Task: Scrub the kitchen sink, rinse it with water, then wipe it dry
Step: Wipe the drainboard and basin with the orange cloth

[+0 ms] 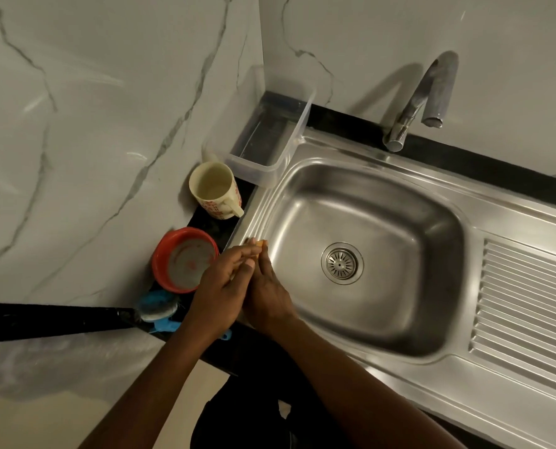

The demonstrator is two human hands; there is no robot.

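**Sink: handling notes, surroundings**

Steel sink (383, 189), fixed in the counter: rigid and smooth, and I judge it slippery when wet. Nothing to lift; I work the walls and rim. Left hand (223, 283) and right hand (268, 299) meet at the sink's left rim, with an orange scrap (261, 243) at the fingertips. I cannot tell the grip of either. Left of sink: clear tub (270, 140) crowding the rim, mug (215, 192), red bowl (182, 259), blue brush (158, 307). Tap (427, 92) behind

I read the sink (383, 205) as brushed stainless steel with a satin sheen. Its drainboard (526, 306) is ribbed. Behind the sink, the faucet (422, 98) is polished metal. Left of the sink are a clear glossy plastic container (270, 171), a matt cream plastic mug (212, 186) and a smooth red plastic bowl (163, 254).
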